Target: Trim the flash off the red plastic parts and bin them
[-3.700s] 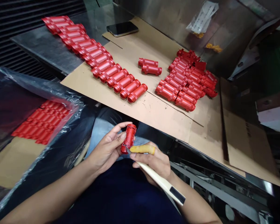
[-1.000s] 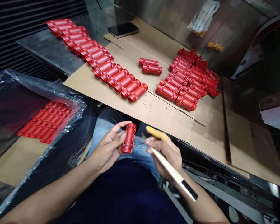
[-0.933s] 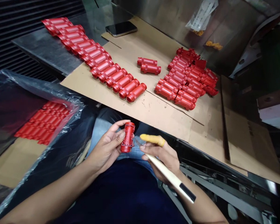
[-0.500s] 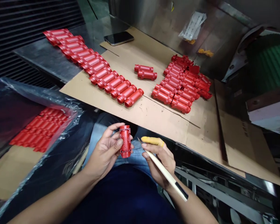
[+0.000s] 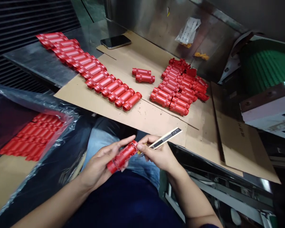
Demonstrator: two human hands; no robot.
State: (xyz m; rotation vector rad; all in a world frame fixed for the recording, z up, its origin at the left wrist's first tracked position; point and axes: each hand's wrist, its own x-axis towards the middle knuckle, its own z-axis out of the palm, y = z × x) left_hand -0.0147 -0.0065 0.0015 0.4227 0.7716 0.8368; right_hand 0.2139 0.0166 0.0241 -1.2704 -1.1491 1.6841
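My left hand (image 5: 99, 165) grips a ribbed red plastic cylinder (image 5: 122, 157), which lies tilted across the fingers with its end pointing down-left. My right hand (image 5: 158, 151) is shut on a cream-handled craft knife (image 5: 165, 138) with a black strip on the handle. The blade is hidden behind my fingers. A yellow finger cot (image 5: 139, 152) on my right hand shows just beside the cylinder's upper end. Both hands are close together above my lap.
Cardboard sheets (image 5: 154, 122) on a metal table (image 5: 35, 66) carry long rows and a heap (image 5: 178, 90) of red cylinders. A phone (image 5: 115, 41) lies at the back. Lower left, a plastic bag (image 5: 54, 118) partly covers more red cylinders (image 5: 30, 137).
My right hand has moved in to the cylinder, and the knife handle now points up-right. My left hand has tipped the cylinder from upright to slanted. The view has shifted slightly.
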